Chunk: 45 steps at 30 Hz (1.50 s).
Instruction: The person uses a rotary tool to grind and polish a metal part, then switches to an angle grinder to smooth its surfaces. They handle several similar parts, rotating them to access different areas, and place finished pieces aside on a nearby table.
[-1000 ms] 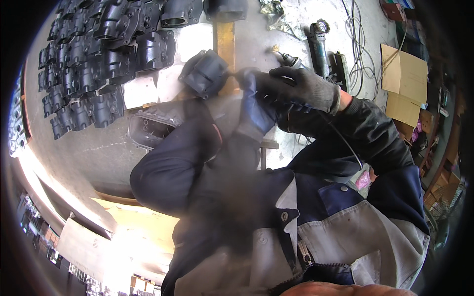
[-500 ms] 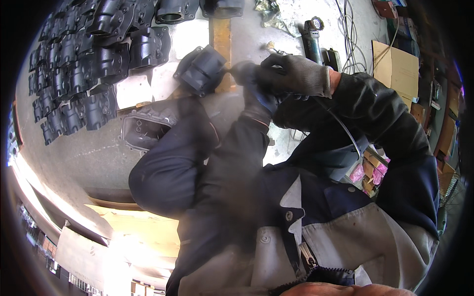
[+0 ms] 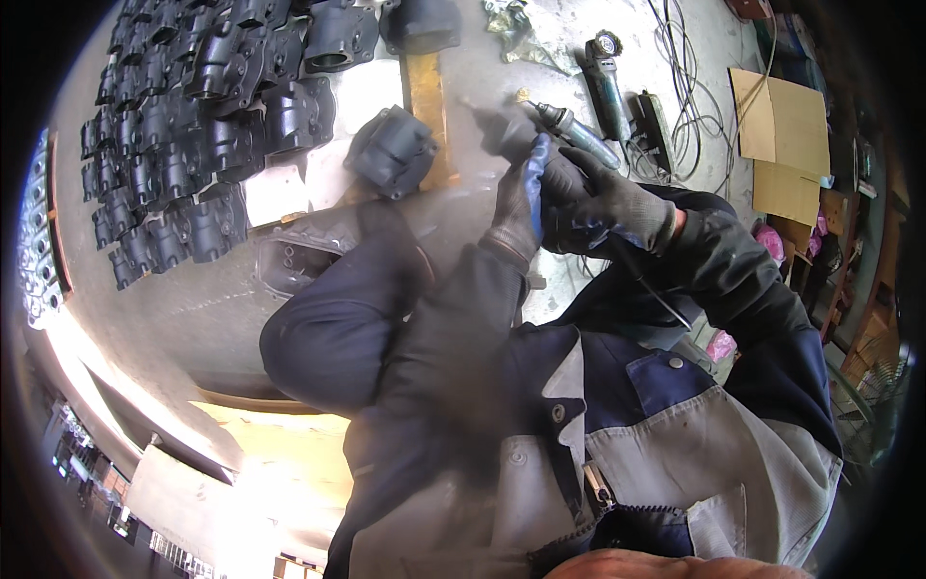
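My left hand (image 3: pixel 524 198), in a grey and blue work glove, is closed round a dark corded hand tool (image 3: pixel 508 133). Motion smears the tool's front end, so its exact kind does not show. My right hand (image 3: pixel 629 201), in a grey glove with dark fingers, wraps the rear of the same tool, where a black cord (image 3: pixel 658 284) runs down toward my lap. Left of the tool, apart from it, a black metal housing (image 3: pixel 394 152) stands by a worn yellow strip. An open grey cast housing (image 3: pixel 294 261) lies beside my left knee, partly hidden by the leg.
Rows of black housings (image 3: pixel 227 140) fill the upper left. Beyond my hands lie a teal-bodied tool (image 3: pixel 579 133), an angle grinder (image 3: pixel 606 92), a black bar-shaped object (image 3: pixel 654 130) and crumpled plastic (image 3: pixel 516 34). Looped cables (image 3: pixel 690 106) and a cardboard box (image 3: pixel 781 116) are at right.
The right hand has drawn back from the tool's front to its rear, toward my body. The tool has shifted slightly right. My view has turned a little, uncovering the teal-bodied tool.
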Each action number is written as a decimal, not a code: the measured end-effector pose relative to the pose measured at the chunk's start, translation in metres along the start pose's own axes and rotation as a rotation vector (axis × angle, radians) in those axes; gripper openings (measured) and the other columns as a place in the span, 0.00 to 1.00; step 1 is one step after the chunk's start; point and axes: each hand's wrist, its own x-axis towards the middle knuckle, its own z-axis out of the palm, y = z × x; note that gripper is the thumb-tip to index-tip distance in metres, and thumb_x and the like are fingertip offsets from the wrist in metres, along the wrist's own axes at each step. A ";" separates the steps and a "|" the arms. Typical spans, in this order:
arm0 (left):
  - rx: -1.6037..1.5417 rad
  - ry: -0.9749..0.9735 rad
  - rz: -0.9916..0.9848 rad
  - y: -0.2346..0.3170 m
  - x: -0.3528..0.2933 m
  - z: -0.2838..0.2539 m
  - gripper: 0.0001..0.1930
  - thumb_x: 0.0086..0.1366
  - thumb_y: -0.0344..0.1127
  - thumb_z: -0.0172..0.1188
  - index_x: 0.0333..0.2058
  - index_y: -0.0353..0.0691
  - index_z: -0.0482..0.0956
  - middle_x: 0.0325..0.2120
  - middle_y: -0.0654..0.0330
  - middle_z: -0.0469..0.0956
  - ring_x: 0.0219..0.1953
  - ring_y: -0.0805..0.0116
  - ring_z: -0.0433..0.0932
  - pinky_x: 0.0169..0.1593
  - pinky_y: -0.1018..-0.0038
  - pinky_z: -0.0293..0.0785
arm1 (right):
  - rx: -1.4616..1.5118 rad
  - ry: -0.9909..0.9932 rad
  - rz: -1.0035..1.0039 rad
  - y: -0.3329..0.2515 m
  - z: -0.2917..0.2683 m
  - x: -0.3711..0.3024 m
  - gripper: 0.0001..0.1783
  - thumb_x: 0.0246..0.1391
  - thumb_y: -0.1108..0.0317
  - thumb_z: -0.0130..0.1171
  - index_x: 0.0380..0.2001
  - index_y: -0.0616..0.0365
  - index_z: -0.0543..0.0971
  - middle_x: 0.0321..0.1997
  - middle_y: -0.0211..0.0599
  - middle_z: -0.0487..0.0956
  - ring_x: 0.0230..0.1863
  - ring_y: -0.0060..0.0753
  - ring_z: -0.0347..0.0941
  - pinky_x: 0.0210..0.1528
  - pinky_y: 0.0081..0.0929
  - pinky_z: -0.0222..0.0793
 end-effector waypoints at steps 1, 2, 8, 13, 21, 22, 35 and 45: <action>0.019 -0.015 -0.025 0.002 0.002 0.006 0.28 0.74 0.53 0.65 0.58 0.33 0.77 0.48 0.57 0.82 0.48 0.67 0.83 0.53 0.69 0.82 | 0.028 0.031 0.021 0.000 -0.001 -0.003 0.41 0.64 0.74 0.64 0.76 0.58 0.60 0.51 0.37 0.78 0.46 0.27 0.77 0.46 0.25 0.76; 0.039 -0.028 -0.048 0.003 0.003 0.011 0.28 0.75 0.53 0.65 0.58 0.32 0.77 0.48 0.58 0.82 0.46 0.68 0.83 0.52 0.70 0.82 | 0.177 0.027 -0.053 -0.002 0.000 -0.005 0.39 0.63 0.75 0.64 0.75 0.59 0.63 0.47 0.36 0.80 0.42 0.25 0.79 0.43 0.24 0.77; 0.457 0.392 0.693 0.043 -0.014 -0.001 0.42 0.66 0.53 0.73 0.68 0.33 0.65 0.55 0.50 0.78 0.54 0.59 0.82 0.56 0.61 0.82 | 0.442 0.200 -0.031 -0.038 -0.024 -0.022 0.36 0.60 0.68 0.67 0.69 0.67 0.70 0.49 0.40 0.81 0.42 0.27 0.81 0.45 0.23 0.79; 0.824 1.118 0.829 0.129 -0.017 -0.029 0.48 0.60 0.44 0.79 0.71 0.36 0.59 0.57 0.43 0.74 0.48 0.51 0.83 0.45 0.58 0.88 | 0.594 0.179 -0.284 -0.047 -0.038 -0.032 0.25 0.65 0.66 0.68 0.64 0.56 0.79 0.63 0.49 0.75 0.40 0.29 0.82 0.41 0.24 0.81; 0.290 0.747 0.364 0.173 0.049 -0.041 0.12 0.76 0.38 0.58 0.31 0.42 0.77 0.28 0.59 0.77 0.26 0.68 0.75 0.30 0.65 0.76 | 0.627 0.246 -0.233 -0.062 -0.044 -0.040 0.29 0.70 0.64 0.62 0.69 0.64 0.71 0.57 0.48 0.78 0.33 0.25 0.81 0.35 0.22 0.81; 0.293 0.760 0.353 0.173 0.054 -0.047 0.13 0.76 0.39 0.57 0.30 0.42 0.76 0.28 0.59 0.77 0.26 0.68 0.75 0.30 0.65 0.76 | 0.602 0.239 -0.283 -0.062 -0.044 -0.043 0.29 0.70 0.65 0.62 0.68 0.64 0.71 0.57 0.48 0.78 0.33 0.25 0.81 0.35 0.21 0.81; 0.773 0.174 0.413 0.204 -0.044 -0.088 0.21 0.67 0.30 0.64 0.59 0.36 0.80 0.52 0.51 0.83 0.55 0.54 0.84 0.57 0.57 0.86 | 0.355 0.308 -0.526 -0.047 -0.043 -0.038 0.29 0.69 0.62 0.62 0.68 0.63 0.72 0.49 0.39 0.81 0.34 0.25 0.82 0.37 0.20 0.80; 1.809 0.196 0.821 0.240 -0.039 -0.189 0.21 0.68 0.32 0.63 0.59 0.34 0.79 0.55 0.52 0.84 0.57 0.58 0.83 0.64 0.57 0.78 | 0.313 0.269 -0.500 -0.051 -0.035 -0.037 0.33 0.69 0.63 0.64 0.72 0.61 0.68 0.43 0.37 0.81 0.33 0.22 0.80 0.35 0.20 0.79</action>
